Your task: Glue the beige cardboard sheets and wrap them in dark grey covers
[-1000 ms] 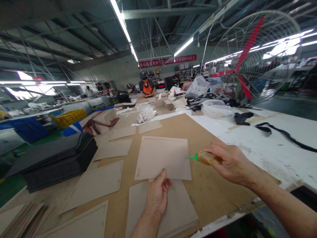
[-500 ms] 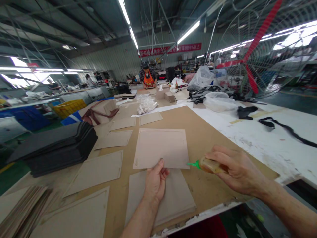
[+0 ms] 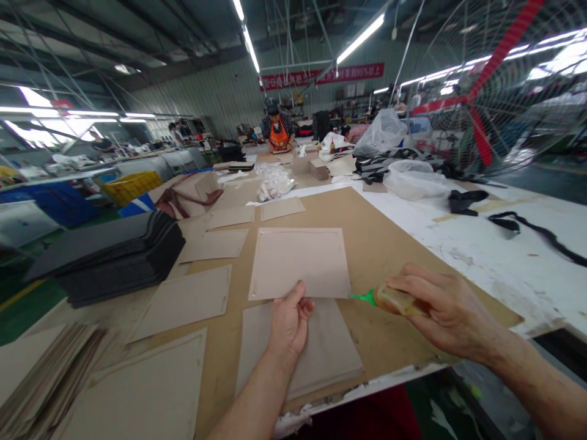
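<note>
The left hand (image 3: pixel 291 324) is pinching a piece of card (image 3: pixel 300 263) at the middle of its near edge, the thumb lying on the upper face and the other fingers curling beneath. The card is sitting in front of the person, over the brown sheet (image 3: pixel 408 360) and just beyond a stack of similar cards (image 3: pixel 328 360); whether it is resting on anything or hanging clear, I cannot tell. It is looking light, thin and fairly stiff, staying flat from that single hold, so it is probably handling easily, though its corners may be creasing under a hard press. A faint wet-looking line is running near its edges and could be tacky or slippery, so the bare stretch by the thumb is offering the cleanest place to hold. The right hand (image 3: pixel 435 311) is gripping a squeeze bottle (image 3: pixel 397 300) around its body, fingers wrapped and its green nozzle (image 3: pixel 365 297) pointing at the card's near right corner; actual contact is too small to judge. The bottle is looking soft-walled and light, probably yielding to pressure.
</note>
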A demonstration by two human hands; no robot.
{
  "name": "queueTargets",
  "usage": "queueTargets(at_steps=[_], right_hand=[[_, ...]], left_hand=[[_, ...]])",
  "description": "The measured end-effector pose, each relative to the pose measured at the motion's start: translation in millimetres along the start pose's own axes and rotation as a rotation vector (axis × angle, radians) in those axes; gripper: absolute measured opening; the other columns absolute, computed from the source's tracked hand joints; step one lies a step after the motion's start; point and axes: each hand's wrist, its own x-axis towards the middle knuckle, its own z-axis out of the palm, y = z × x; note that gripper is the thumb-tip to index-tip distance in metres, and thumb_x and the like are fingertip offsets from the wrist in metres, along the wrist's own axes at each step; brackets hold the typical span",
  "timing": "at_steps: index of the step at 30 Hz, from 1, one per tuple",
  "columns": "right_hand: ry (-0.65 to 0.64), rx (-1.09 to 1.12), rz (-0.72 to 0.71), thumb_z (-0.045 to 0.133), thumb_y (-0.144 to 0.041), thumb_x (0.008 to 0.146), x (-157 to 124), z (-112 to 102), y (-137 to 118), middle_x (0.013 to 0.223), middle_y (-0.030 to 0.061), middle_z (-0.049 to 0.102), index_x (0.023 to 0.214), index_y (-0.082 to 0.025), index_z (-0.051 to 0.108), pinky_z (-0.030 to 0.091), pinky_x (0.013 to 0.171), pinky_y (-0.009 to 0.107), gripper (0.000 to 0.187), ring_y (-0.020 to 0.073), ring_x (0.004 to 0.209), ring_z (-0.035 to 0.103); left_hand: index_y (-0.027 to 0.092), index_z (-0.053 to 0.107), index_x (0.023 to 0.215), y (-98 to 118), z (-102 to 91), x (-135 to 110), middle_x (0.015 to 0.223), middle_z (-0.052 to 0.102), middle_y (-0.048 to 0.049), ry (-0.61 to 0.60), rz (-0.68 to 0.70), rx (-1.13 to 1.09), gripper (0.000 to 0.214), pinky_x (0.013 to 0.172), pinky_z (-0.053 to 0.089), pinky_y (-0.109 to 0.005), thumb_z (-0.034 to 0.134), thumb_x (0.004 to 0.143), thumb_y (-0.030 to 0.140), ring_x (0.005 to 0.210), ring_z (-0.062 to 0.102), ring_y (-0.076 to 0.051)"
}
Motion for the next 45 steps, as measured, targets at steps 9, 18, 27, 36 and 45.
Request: queueTargets(at_steps=[9,18,27,36,45], right_hand=[[0.050,-0.056,0.009,0.046,-0.010,0.083,10.4,1.5,4.9,0.096,0.0087,0.063,0.110,-0.021,0.054,0.051,0.061,0.031,0.030,0.0207,0.075,0.064],[0.124,-0.084,0.053,0.050,-0.011,0.085,8.7,0.1,12.4,0.096,0.0083,0.063,0.114,-0.021,0.054,0.050,0.061,0.029,0.031,0.0192,0.075,0.064],[0.057,-0.044,0.044,0.048,-0.013,0.087,15.8,-4.6,7.6,0.091,0.0066,0.064,0.107,-0.020,0.058,0.047,0.058,0.029,0.023,0.0187,0.070,0.062],[-0.012,-0.018,-0.009,0.048,-0.012,0.084,13.5,-6.8,10.1,0.096,0.0091,0.066,0.107,-0.019,0.058,0.050,0.061,0.031,0.026,0.0215,0.077,0.066],[0.000,-0.003,0.007,0.048,-0.011,0.083,7.5,-2.7,9.4,0.095,0.0081,0.065,0.109,-0.021,0.055,0.048,0.059,0.030,0.029,0.0205,0.074,0.064]], left_hand=[[0.012,0.070,0.071,0.6,-1.0,-3.0,0.060,0.065,0.0038,-0.020,0.014,0.015,0.031,0.038,0.049,-0.017,0.092,0.051,0.018,0.044,0.056,-0.007],[0.013,0.070,0.070,0.9,-0.3,-3.8,0.058,0.063,0.0042,-0.025,0.011,0.045,0.031,0.038,0.048,-0.016,0.093,0.049,0.017,0.044,0.055,-0.007],[0.012,0.069,0.068,1.4,0.2,-5.3,0.059,0.064,0.0033,-0.040,0.017,0.072,0.034,0.038,0.046,-0.017,0.094,0.046,0.020,0.045,0.055,-0.007],[0.013,0.069,0.071,1.2,-0.6,-3.7,0.058,0.063,0.0046,-0.014,0.015,0.067,0.033,0.039,0.046,-0.018,0.093,0.049,0.019,0.043,0.054,-0.007],[0.013,0.068,0.069,-1.2,-0.9,-1.6,0.058,0.063,0.0036,-0.009,0.013,0.055,0.033,0.038,0.045,-0.017,0.093,0.048,0.020,0.044,0.054,-0.007]])
